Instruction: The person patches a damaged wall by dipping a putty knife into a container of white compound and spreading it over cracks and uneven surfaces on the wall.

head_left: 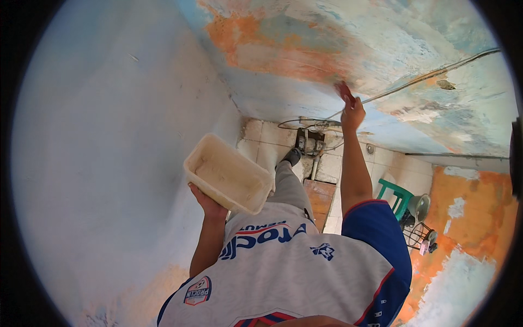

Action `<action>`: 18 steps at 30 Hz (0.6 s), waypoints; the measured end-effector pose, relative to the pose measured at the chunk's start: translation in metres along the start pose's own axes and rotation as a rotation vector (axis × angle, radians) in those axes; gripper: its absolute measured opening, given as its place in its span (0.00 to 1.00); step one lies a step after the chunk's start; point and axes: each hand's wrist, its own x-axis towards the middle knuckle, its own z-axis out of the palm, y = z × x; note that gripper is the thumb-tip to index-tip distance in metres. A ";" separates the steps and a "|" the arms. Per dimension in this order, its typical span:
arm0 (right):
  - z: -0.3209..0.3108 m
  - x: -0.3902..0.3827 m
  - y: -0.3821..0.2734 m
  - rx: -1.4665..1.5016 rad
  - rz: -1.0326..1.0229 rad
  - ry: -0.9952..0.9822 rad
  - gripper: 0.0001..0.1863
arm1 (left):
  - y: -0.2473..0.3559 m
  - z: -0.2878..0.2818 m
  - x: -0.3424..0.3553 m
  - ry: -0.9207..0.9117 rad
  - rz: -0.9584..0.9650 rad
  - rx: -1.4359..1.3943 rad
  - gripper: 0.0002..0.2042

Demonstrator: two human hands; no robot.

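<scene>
My left hand (208, 200) grips the lower left side of a cream rectangular plastic container (229, 171), which is tilted so that its smudged interior faces up at me. My right hand (353, 115) is raised at the patchy painted wall (283, 43), closed on a dark red object (344, 91). That object is against or just in front of the wall, beside a hanging cable (414, 79); its shape is blurred, so I cannot tell what it is.
A pale wall (98, 152) stands at my left. On the tiled floor (253, 131) lie pipes in an opening (309, 147) near my foot and a rusty board (318, 199). A green plastic stool (395, 191) and metal items (419, 210) stand by an orange patched wall (463, 218).
</scene>
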 end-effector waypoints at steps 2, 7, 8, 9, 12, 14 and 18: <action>-0.008 -0.026 0.000 -0.035 -0.022 -0.002 0.13 | 0.001 0.004 -0.001 -0.013 0.016 0.012 0.40; 0.103 -0.082 -0.056 0.248 -0.106 -0.239 0.12 | 0.001 0.004 0.004 -0.041 -0.026 0.013 0.40; 0.123 -0.080 -0.082 0.245 -0.202 -0.197 0.11 | 0.005 0.004 0.003 -0.078 -0.036 0.001 0.40; 0.135 -0.073 -0.095 0.174 -0.139 -0.256 0.09 | 0.006 0.005 0.002 -0.121 -0.052 -0.013 0.40; 0.121 -0.036 -0.072 0.300 -0.023 -0.121 0.13 | 0.008 0.000 -0.001 0.016 -0.006 0.057 0.40; 0.080 -0.007 0.003 0.384 -0.022 -0.003 0.13 | 0.009 0.011 0.003 -0.050 -0.003 0.061 0.40; -0.019 -0.010 0.024 0.182 0.310 0.016 0.15 | 0.008 -0.001 -0.001 -0.039 0.025 -0.015 0.41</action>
